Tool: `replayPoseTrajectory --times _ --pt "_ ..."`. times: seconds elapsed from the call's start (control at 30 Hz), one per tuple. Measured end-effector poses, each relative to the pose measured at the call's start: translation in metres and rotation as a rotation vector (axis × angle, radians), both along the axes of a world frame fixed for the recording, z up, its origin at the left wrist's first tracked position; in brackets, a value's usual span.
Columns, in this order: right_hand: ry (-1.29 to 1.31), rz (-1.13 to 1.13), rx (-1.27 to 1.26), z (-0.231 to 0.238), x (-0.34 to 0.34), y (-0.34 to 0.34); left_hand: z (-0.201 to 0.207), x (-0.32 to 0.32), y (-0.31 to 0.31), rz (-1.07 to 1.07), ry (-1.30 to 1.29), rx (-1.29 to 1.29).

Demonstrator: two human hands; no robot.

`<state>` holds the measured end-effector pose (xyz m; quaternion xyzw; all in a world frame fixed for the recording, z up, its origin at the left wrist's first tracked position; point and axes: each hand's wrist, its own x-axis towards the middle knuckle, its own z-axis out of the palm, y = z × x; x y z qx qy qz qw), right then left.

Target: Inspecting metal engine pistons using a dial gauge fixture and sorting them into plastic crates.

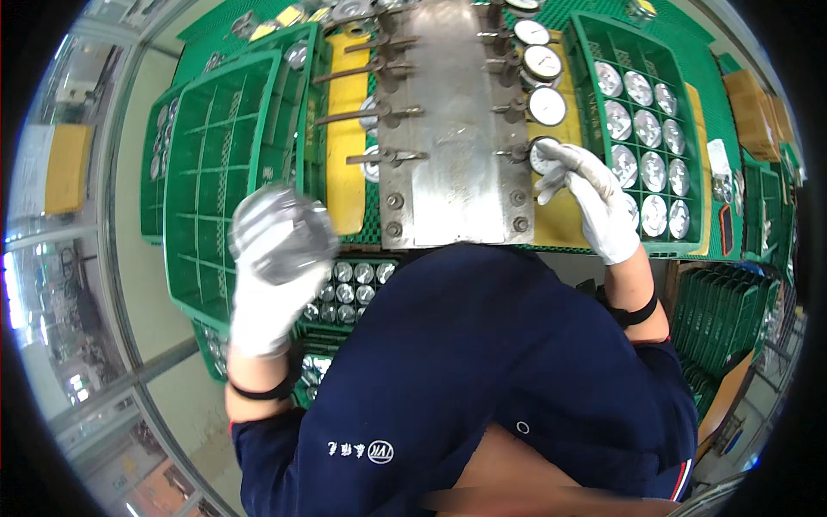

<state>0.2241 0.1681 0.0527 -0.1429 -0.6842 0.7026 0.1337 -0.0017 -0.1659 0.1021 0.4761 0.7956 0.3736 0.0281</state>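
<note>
A silvery round metal piston (pixel 289 234), smeared by motion, is in my left hand (pixel 267 310). This white-gloved hand grips it from below, over the near edge of the green divided crate on the left. My right hand (pixel 599 202), also gloved in white, is open with its fingers stretched leftward. Its fingertips partly cover the nearest dial gauge (pixel 536 156); I cannot tell whether they touch it. Between my hands lies a long steel plate fixture (pixel 457 164) with bolts and clamp rods along its sides. More dial gauges (pixel 547 107) line its right side.
At left stands a large green divided crate (pixel 177 284). A green crate on the right (pixel 594 129) holds several pistons in its compartments. Below the table's edge are more trays with metal parts (pixel 345 293). Stacked green crates (pixel 719 310) and cardboard boxes (pixel 751 112) stand farther right.
</note>
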Motion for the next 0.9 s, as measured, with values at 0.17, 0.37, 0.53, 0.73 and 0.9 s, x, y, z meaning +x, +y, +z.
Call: replayPoseTrajectory --times 0.17,0.37,0.53,0.73,0.9 --pt "-0.013 0.128 0.174 0.004 -0.019 -0.005 -0.019 0.037 0.065 0.101 0.086 -0.05" --pt "-0.047 0.061 0.211 -0.003 -0.02 -0.027 -0.026 0.038 0.107 -0.129 0.189 -0.218" --pt "-0.334 0.052 -0.26 -0.011 -0.016 -0.035 -0.055 0.038 0.133 -0.224 0.293 -0.275" --pt "-0.467 0.149 -0.537 -0.027 -0.02 -0.053 -0.084 0.027 0.153 -0.183 0.345 -0.137" --pt "-0.403 0.039 -0.53 -0.044 -0.027 -0.07 -0.099 0.011 0.163 -0.26 0.199 -0.044"
